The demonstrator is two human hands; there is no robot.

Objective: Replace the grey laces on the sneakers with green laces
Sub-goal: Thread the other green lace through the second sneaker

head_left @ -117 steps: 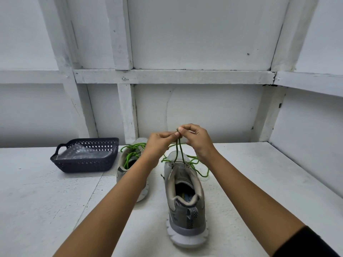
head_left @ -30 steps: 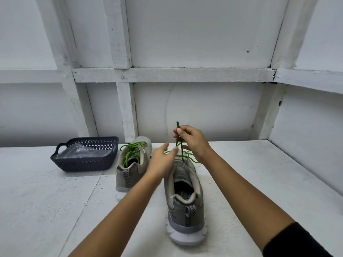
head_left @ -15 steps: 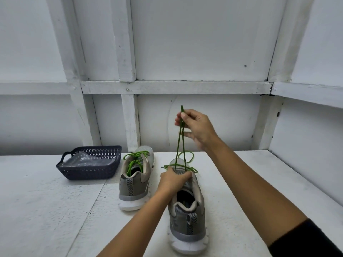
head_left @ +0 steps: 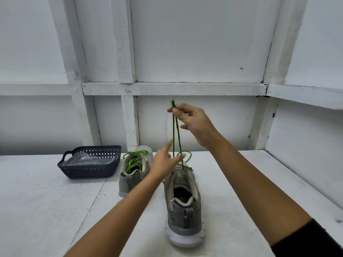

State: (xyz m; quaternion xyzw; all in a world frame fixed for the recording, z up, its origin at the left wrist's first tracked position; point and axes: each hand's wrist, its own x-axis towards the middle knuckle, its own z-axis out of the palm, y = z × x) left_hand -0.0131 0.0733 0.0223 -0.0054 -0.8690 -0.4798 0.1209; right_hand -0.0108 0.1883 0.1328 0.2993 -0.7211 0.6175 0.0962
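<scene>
Plainly, the two ends of the green lace ran taut and upright from the top eyelets of the near sneaker, which stood on the table with its heel toward the person. Held together like that, I judge, they could be matched in length before tying. The right hand pinched both ends high above the tongue, its grip clenched on the lace. The left hand had a released grip, fingers spread beside the strands low down, probably to gather them for a knot; whether it touched them I could not tell. Just left, the second sneaker already carried green lacing. Beyond it sat a basket holding clear plastic.
</scene>
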